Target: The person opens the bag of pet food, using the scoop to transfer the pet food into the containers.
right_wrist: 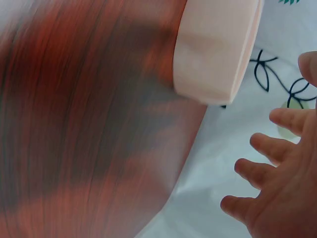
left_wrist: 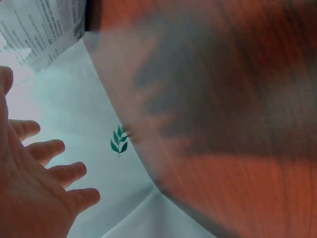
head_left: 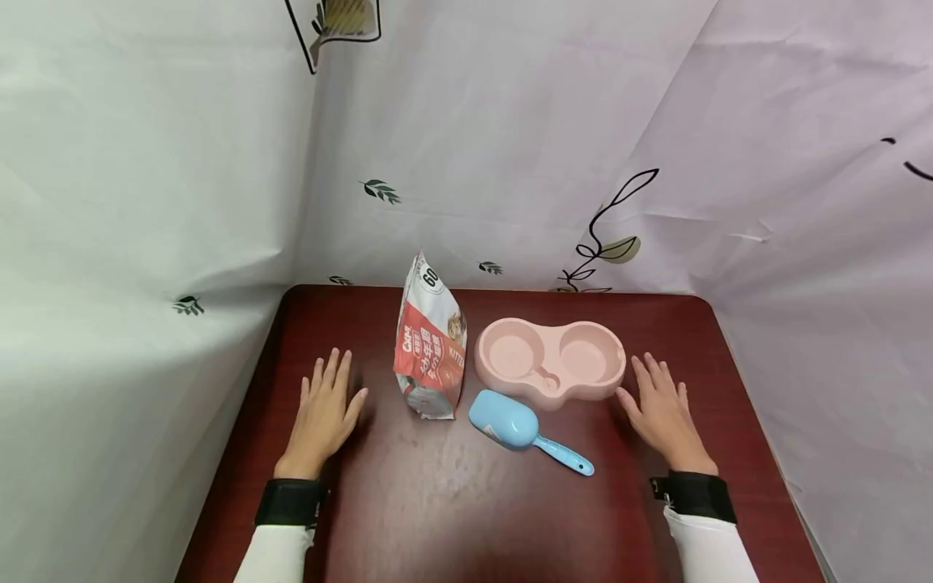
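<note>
Palm down at the table's left side, my left hand [head_left: 321,413] has its fingers spread and holds nothing. To its right stands an upright red and white kitten food bag [head_left: 432,348]; its printed side [left_wrist: 42,29] shows at the top left of the left wrist view. My right hand [head_left: 666,417], fingers also spread and holding nothing, is beside the right end of a pink double bowl [head_left: 548,389]. That bowl's pale wall [right_wrist: 213,49] appears in the right wrist view. A light blue scoop [head_left: 506,419] lies in front of the bowl, its handle pointing toward the lower right.
All of this is on a dark red wooden table [head_left: 452,518] with rounded far corners. White cloth [head_left: 496,146] printed with leaves hangs behind the table and along both sides. The bag stands close to the bowl's left end.
</note>
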Motion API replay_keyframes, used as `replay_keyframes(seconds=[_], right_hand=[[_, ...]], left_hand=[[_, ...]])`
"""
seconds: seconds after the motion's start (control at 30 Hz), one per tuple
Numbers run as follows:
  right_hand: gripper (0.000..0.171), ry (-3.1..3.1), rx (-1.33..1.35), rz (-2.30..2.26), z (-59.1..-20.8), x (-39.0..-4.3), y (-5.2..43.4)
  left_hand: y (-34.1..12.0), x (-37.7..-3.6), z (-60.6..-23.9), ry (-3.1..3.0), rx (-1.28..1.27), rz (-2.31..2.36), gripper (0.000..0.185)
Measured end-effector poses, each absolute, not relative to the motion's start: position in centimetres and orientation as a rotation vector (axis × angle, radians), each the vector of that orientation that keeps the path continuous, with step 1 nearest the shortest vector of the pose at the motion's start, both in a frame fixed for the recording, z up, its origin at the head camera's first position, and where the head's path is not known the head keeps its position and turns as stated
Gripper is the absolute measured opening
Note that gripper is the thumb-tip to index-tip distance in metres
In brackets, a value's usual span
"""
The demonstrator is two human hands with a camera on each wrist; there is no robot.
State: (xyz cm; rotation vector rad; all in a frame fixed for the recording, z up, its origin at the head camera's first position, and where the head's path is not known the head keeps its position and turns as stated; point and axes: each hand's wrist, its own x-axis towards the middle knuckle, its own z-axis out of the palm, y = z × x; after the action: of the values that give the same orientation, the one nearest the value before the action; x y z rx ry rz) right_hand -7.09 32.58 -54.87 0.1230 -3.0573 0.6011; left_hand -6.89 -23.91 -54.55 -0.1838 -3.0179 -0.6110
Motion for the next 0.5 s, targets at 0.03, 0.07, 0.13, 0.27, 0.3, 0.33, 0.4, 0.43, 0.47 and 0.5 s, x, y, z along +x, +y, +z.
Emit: replay_keyframes(seconds=[0.03, 0.07, 0.13, 0.27, 0.3, 0.33, 0.4, 0.43, 0.47, 0.5], right_hand=[[0.068, -3.047, 0.139, 0.602, -54.9, -7.2, 32.2], [0.067, -3.036, 0.158, 0.602, -54.9, -7.4, 31.9], [0.066, -3.007, 0.195, 0.604, -54.9, -7.6, 31.2], [0.062, -2.93, 0.284, 0.596, -55.0, -8.3, 29.7], [0.061, -2.902, 0.313, 0.591, -54.9, -8.5, 29.3], [0.06, -2.872, 0.346, 0.585, -54.9, -8.8, 29.0], [0.058, -2.811, 0.414, 0.578, -54.8, -9.3, 28.2], [0.058, -2.779, 0.45, 0.572, -54.7, -9.6, 27.8], [0.058, -2.752, 0.482, 0.571, -54.6, -9.8, 27.4], [0.058, -2.732, 0.511, 0.574, -54.5, -10.1, 27.0]], left_hand=[[-23.9, -7.0, -54.4, -3.017, -0.185, -0.606, 0.072], [-23.9, -7.0, -54.3, -3.016, -0.185, -0.605, 0.072], [-23.8, -7.1, -54.2, -3.01, -0.191, -0.598, 0.072], [-23.6, -7.4, -53.9, -2.979, -0.214, -0.6, 0.071], [-23.5, -7.5, -53.8, -2.968, -0.222, -0.601, 0.07], [-23.5, -7.6, -53.6, -2.957, -0.229, -0.607, 0.07], [-23.3, -7.8, -53.3, -2.94, -0.239, -0.61, 0.068], [-23.3, -7.9, -53.1, -2.93, -0.244, -0.614, 0.067], [-23.2, -8.0, -52.9, -2.923, -0.245, -0.62, 0.067], [-23.1, -8.2, -52.6, -2.913, -0.249, -0.626, 0.066]])
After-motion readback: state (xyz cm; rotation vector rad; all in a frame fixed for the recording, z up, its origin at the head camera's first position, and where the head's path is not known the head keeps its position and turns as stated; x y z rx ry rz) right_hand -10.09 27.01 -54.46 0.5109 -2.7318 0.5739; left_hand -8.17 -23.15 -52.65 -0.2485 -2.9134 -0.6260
